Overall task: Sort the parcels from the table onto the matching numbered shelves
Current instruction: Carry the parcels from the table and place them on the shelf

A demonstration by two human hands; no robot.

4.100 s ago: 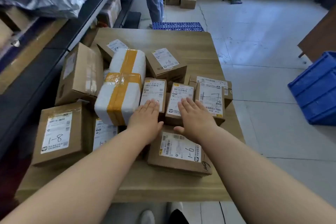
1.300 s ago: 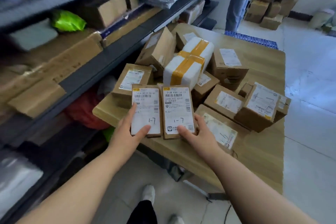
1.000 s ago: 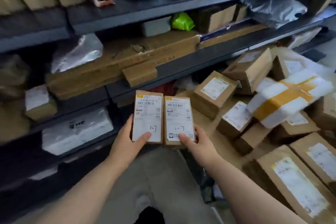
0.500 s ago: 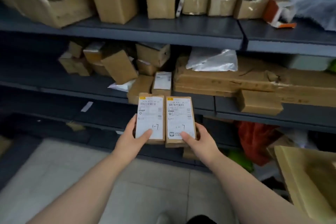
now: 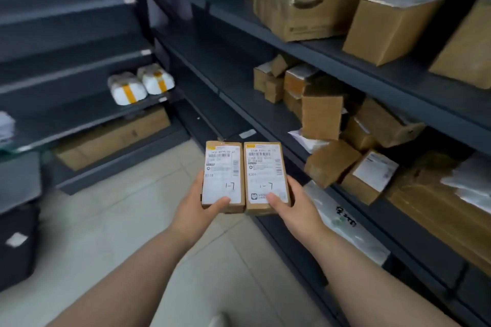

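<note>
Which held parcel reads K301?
The right parcel, gripped by the right hand. The left parcel, in the left hand, reads B518; both say 1-7.

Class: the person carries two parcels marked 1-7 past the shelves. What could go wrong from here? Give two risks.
1. The left hand grips only the near end of the left parcel, the right hand likewise the right parcel; either might tip out.
2. The white shelf tag is unreadable here, so both could land on the wrong shelf.
</note>
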